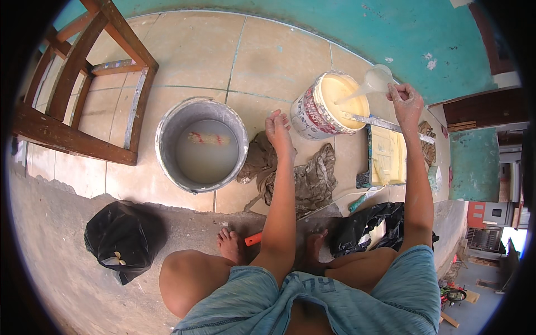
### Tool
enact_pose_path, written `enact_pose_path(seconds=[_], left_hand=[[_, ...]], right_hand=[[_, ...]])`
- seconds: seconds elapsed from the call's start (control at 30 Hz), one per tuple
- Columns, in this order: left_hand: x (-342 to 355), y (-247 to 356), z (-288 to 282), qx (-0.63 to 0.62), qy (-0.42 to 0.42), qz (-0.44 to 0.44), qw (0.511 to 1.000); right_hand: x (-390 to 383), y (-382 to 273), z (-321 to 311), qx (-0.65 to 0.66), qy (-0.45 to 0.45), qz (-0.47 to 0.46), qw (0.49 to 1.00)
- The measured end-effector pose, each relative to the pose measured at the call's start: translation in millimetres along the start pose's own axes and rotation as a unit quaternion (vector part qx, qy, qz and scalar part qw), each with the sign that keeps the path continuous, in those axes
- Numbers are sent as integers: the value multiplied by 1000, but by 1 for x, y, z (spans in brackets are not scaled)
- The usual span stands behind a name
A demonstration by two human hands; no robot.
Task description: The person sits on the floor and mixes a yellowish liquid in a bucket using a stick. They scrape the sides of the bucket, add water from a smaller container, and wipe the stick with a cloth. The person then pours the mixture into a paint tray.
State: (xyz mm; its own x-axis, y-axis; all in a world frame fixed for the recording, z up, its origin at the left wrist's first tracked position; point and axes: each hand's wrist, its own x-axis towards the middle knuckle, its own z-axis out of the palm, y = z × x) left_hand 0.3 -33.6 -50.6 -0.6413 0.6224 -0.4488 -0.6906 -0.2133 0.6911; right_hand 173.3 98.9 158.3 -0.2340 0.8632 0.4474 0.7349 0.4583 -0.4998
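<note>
My right hand [406, 105] grips a translucent plastic cup [379, 77] by its edge. The cup is tipped over the bucket of cream-yellow paint [321, 114], and whitish liquid runs from it into the paint. A flat stick [377, 121] rests across that bucket's rim. My left hand [278, 131] hovers between the two buckets, above the crumpled brown cloth [310, 181]. Its fingers are loosely curled but apart, with nothing visible in them. Left of it stands a grey bucket [167, 139] of cloudy water, with a pale, red-marked thing in the water.
A paint tray [389, 156] lies right of the cloth. Black plastic bags [125, 237] sit on either side of my feet, with an orange handle [253, 239] between them. A wooden chair frame [142, 111] stands at left; a teal wall [413, 33] rises behind.
</note>
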Motion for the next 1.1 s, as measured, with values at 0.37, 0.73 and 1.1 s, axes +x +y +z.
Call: enact_pose_path(seconds=[0.37,0.73,1.1], left_hand=[[-7,0,-3,-3,12,-7,1000],[5,-14,12,-64,59,26,996],[7,-6,10,-86,52,4,995]], right_hand=[[-20,-13,18,70,-84,112,988],[-102,-209,147,119,-448,-258,848],[-190,-204,286,24,-449,-448,773]])
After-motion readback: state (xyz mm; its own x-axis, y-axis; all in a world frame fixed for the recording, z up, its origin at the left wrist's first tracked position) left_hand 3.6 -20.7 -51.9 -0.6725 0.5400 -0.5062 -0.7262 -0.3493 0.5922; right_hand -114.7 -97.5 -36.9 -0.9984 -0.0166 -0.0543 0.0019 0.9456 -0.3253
